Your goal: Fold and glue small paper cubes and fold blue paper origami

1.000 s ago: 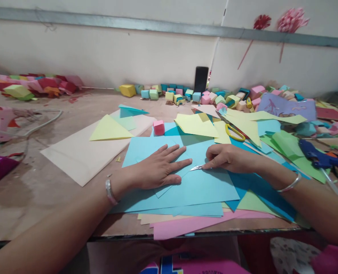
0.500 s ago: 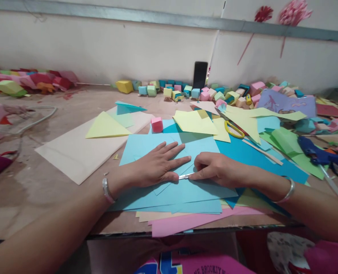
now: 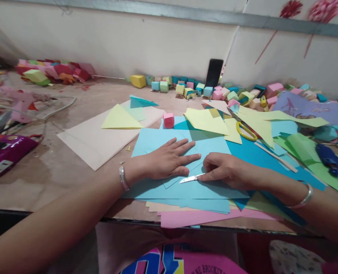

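My left hand lies flat with its fingers spread on a light blue paper sheet. My right hand is closed around a craft knife whose silver blade points left. The blade lies on or just over the blue paper, a little below my left thumb. Most of the knife's handle is hidden in my right fingers. A smaller blue piece with straight edges shows partly under my left hand. Just beyond the sheet sits a small pink paper cube.
Yellow-handled scissors lie right of a folded yellow sheet. A blue glue gun is at the right, a pink one at the left. A phone leans on the wall among paper cubes. Pink paper overlaps the table's front edge.
The view has turned left, so the scene sits further right. The knife blade has come out from beside my left thumb and now shows more fully. My left hand stays flat.
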Available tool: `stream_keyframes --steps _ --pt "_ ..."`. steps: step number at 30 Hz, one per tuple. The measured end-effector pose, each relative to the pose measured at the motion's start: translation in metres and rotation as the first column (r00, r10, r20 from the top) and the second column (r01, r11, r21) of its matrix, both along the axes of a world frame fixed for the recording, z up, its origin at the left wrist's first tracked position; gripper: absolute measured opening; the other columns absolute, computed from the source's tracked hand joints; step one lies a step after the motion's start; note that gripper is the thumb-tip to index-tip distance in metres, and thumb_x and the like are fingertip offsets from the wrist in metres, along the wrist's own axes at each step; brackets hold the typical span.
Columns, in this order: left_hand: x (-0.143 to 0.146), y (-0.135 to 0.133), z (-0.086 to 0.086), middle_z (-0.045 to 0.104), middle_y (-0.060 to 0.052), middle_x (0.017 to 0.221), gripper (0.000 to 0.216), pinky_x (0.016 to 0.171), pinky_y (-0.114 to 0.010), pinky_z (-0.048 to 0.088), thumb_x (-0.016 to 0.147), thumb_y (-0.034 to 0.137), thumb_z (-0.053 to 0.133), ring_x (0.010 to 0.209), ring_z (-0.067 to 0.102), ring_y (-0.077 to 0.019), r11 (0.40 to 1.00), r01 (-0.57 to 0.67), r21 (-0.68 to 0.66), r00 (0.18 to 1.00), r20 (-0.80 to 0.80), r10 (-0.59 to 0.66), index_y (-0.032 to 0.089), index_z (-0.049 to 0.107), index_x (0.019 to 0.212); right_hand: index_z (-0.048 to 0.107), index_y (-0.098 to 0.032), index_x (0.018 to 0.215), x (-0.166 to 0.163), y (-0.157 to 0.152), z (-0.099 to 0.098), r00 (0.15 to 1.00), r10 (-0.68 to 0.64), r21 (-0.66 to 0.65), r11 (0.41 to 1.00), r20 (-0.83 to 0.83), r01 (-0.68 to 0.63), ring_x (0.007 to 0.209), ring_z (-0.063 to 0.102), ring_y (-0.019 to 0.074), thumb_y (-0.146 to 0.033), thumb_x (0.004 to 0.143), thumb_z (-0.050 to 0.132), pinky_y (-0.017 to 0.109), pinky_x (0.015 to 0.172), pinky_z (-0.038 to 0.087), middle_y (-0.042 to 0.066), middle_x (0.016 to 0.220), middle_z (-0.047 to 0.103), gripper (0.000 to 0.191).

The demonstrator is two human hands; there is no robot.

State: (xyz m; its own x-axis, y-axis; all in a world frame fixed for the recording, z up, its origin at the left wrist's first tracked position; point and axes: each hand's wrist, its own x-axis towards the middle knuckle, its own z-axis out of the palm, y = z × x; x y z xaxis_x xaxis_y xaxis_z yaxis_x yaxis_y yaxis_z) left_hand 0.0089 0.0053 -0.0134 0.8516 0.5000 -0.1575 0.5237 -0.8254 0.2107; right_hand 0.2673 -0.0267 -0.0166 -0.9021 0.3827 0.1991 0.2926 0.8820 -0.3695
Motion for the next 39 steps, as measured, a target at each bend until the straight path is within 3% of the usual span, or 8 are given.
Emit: stream_keyframes --steps 7,12,16,20,25,29,34,39 --pt "0.000 0.000 -0.003 0.011 -0.003 0.164 0.058 0.120 -0.052 0.008 0.097 0.055 0.041 0.151 0.009 -0.0302 1.000 -0.001 0.025 1.000 0.008 0.001 0.037 0.028 0.151 0.070 -0.023 0.116 0.006 -0.009 -0.001 0.998 -0.056 0.017 0.998 0.018 0.055 0.072 0.047 0.0134 -0.019 0.096 0.050 0.024 0.062 0.038 0.005 0.083 0.055 0.028" --pt "-0.001 0.002 -0.004 0.015 -0.008 0.164 0.078 0.118 -0.051 0.016 0.090 0.061 0.050 0.150 0.013 -0.0319 0.994 -0.080 0.073 0.993 0.089 0.073 0.031 0.018 0.155 0.069 -0.026 0.118 0.027 0.002 0.023 0.995 -0.098 0.026 0.995 0.020 0.098 0.077 0.052 0.0132 -0.013 0.097 0.044 0.025 0.067 0.043 0.006 0.087 0.057 0.035" --pt "-0.001 0.006 0.000 0.026 -0.006 0.161 0.079 0.116 -0.058 0.014 0.087 0.061 0.056 0.149 0.011 -0.0353 0.994 -0.059 0.095 0.990 0.132 0.046 0.033 0.023 0.153 0.069 -0.028 0.119 0.047 0.020 0.038 0.975 -0.198 -0.036 0.980 -0.098 0.196 0.081 0.056 0.0136 -0.014 0.095 0.050 0.025 0.069 0.044 0.005 0.091 0.060 0.033" --pt "0.000 0.007 0.003 0.042 -0.011 0.150 0.084 0.115 -0.056 0.021 0.082 0.058 0.065 0.144 0.025 -0.0364 0.993 -0.054 0.101 0.980 0.197 0.033 0.029 0.029 0.151 0.071 -0.026 0.114 0.059 0.032 0.030 0.935 -0.316 -0.075 0.949 -0.163 0.308 0.081 0.058 0.0155 -0.015 0.091 0.055 0.028 0.071 0.046 0.005 0.090 0.063 0.030" --pt "-0.003 0.011 0.001 0.044 -0.014 0.142 0.086 0.110 -0.051 0.034 0.077 0.062 0.069 0.136 0.035 -0.0350 0.994 -0.056 0.094 0.960 0.279 0.028 0.028 0.035 0.148 0.072 -0.023 0.111 0.057 0.034 0.013 0.942 -0.308 -0.072 0.951 -0.135 0.301 0.081 0.058 0.0149 -0.012 0.089 0.054 0.027 0.071 0.045 0.005 0.088 0.063 0.030" --pt "0.000 0.015 0.001 0.054 -0.012 0.128 0.069 0.105 -0.049 0.038 0.073 0.060 0.073 0.124 0.046 -0.0317 0.994 -0.041 0.101 0.932 0.363 0.002 0.023 0.053 0.128 0.073 -0.023 0.112 0.051 0.033 0.007 0.946 -0.306 -0.083 0.951 -0.109 0.298 0.081 0.058 0.0152 -0.012 0.090 0.053 0.027 0.070 0.045 0.006 0.087 0.063 0.031" --pt "0.003 0.019 0.004 0.068 -0.004 0.088 0.009 0.086 -0.040 0.045 0.083 0.027 0.070 0.091 0.058 -0.0233 0.984 -0.129 0.122 0.876 0.480 0.056 0.021 0.063 0.086 0.074 -0.020 0.109 0.047 0.033 0.000 0.925 -0.345 -0.086 0.938 -0.156 0.336 0.081 0.059 0.0169 -0.011 0.089 0.054 0.029 0.071 0.045 0.007 0.086 0.063 0.030" --pt "-0.001 0.020 0.010 0.068 -0.002 0.079 0.012 0.079 -0.036 0.046 0.078 0.022 0.074 0.081 0.060 -0.0197 0.967 -0.202 0.154 0.824 0.560 0.083 0.020 0.062 0.078 0.073 -0.020 0.110 0.044 0.032 -0.006 0.923 -0.350 -0.063 0.937 -0.162 0.344 0.082 0.058 0.0171 -0.011 0.089 0.052 0.029 0.070 0.045 0.008 0.088 0.063 0.031"
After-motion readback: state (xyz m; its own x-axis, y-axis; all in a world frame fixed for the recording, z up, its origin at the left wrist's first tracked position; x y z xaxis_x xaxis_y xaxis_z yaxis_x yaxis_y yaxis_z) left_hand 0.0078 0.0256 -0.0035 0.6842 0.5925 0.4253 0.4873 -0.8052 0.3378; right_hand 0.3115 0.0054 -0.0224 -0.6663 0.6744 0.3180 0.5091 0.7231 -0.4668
